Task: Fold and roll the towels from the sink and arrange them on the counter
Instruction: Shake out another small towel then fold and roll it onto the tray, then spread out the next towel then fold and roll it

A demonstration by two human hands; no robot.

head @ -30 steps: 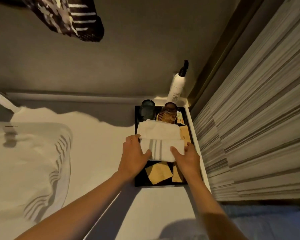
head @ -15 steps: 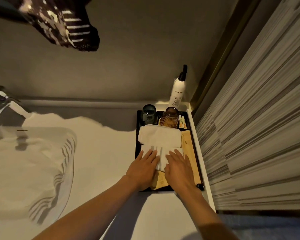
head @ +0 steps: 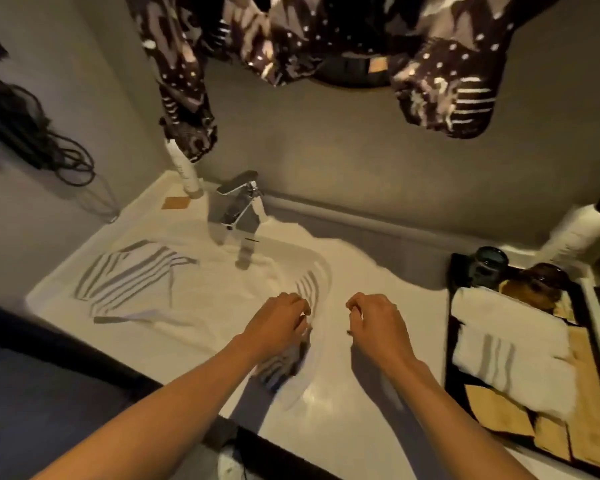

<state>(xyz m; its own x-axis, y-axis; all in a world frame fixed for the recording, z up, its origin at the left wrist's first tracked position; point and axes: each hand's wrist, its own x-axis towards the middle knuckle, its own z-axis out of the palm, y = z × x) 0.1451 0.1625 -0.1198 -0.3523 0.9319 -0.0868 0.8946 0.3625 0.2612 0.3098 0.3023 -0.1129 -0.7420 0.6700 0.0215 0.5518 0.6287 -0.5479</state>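
Loose white towels with grey stripes fill the sink (head: 222,299); one striped towel (head: 129,275) lies spread at its left side. Two folded and rolled white towels (head: 506,344) lie on the black tray (head: 449,341) at the right of the counter. My left hand (head: 278,323) hovers over the sink's right rim, just above a striped towel edge (head: 307,285), fingers loosely curled, with no grip visible. My right hand (head: 374,323) hangs over the white counter (head: 361,271) between sink and tray, fingers loosely curled, holding nothing.
A chrome faucet (head: 238,202) stands behind the sink, with a white bottle (head: 184,171) to its left. A dark glass (head: 490,265), an amber glass (head: 541,282) and tan packets share the tray. A patterned garment (head: 361,36) hangs overhead. Cables (head: 59,157) hang on the left wall.
Both hands let go of the rolled towel on the tray and moved left to the sink's right rim. The view swung left, bringing the sink and faucet into the middle.
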